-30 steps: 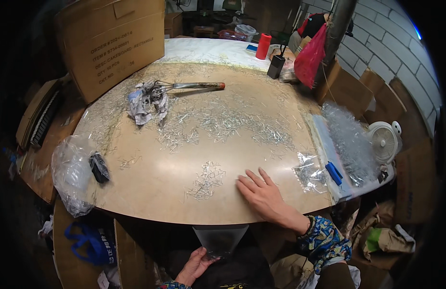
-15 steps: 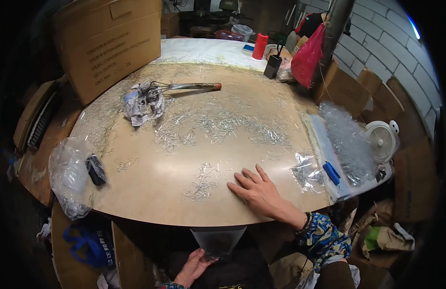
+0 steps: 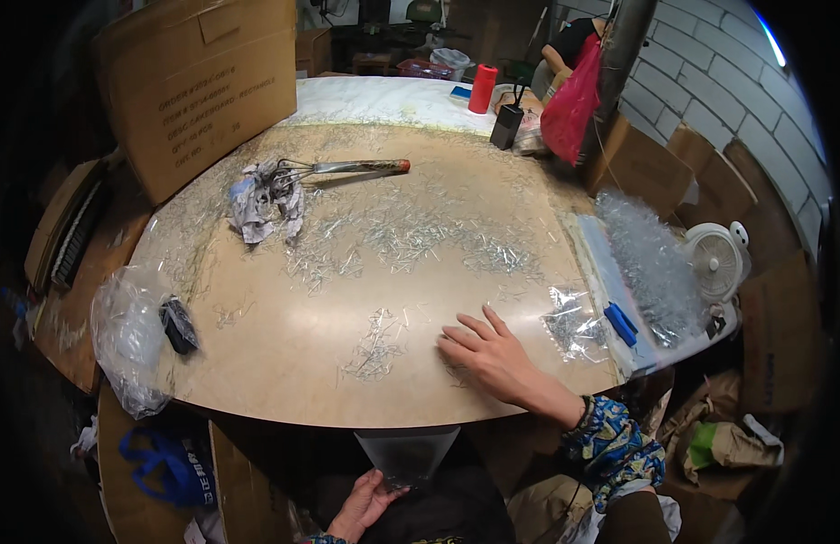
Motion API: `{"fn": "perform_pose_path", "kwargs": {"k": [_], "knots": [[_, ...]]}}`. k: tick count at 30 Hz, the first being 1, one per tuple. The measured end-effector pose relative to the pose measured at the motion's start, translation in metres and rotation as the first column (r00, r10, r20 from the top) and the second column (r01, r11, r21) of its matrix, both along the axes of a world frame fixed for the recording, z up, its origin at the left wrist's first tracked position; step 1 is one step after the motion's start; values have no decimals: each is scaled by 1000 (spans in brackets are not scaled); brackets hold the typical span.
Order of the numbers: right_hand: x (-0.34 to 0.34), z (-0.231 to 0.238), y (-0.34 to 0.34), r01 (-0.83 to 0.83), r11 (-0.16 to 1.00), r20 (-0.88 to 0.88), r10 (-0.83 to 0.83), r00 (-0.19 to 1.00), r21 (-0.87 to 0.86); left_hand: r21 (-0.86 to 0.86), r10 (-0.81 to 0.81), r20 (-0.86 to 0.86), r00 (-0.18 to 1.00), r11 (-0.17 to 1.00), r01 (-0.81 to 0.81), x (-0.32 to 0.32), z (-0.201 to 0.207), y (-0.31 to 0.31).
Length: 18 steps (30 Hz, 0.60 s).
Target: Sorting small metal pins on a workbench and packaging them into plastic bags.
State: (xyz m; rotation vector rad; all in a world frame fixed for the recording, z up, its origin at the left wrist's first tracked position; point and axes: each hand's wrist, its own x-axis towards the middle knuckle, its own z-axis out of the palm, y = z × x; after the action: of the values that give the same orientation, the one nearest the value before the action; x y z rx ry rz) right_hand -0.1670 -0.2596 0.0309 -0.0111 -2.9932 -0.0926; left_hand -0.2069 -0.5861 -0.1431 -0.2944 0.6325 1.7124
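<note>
My left hand pinches the lower end of a clear plastic bag just below the table's near edge. The bag's mouth lies against that edge, and some small pieces seem to be at its bottom. Palm down on the brown tabletop, my right hand has its fingers spread. A few thin metal pieces lie by its fingers and are partly hidden. To its left is a small heap of bent wire pins. A wider scatter of the same pins covers the middle.
A wire rake-like tool rests on crumpled paper farther off. At right are a filled clear packet, a blue clip-like tool, a big bag of pins and a fan. A carton stands far left.
My right hand has slid slightly right across the tabletop, with a few pins now by its fingers. My left hand still holds the bag. A person at the back has shifted.
</note>
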Motion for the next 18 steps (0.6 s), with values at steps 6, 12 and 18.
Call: {"fn": "perform_pose_path", "kwargs": {"k": [6,12,18], "knots": [[-49,-10,1,37,996,-67,-32,997,78,1,4,-1,1000,1000,-4,2,-2,-1],[-33,-12,-7,56,988,6,-57,998,143,4,13,13,1000,1000,-14,2,-5,-2],[-22,-3,-6,50,993,73,-57,996,105,0,6,34,999,1000,-6,0,-6,-1]]}}
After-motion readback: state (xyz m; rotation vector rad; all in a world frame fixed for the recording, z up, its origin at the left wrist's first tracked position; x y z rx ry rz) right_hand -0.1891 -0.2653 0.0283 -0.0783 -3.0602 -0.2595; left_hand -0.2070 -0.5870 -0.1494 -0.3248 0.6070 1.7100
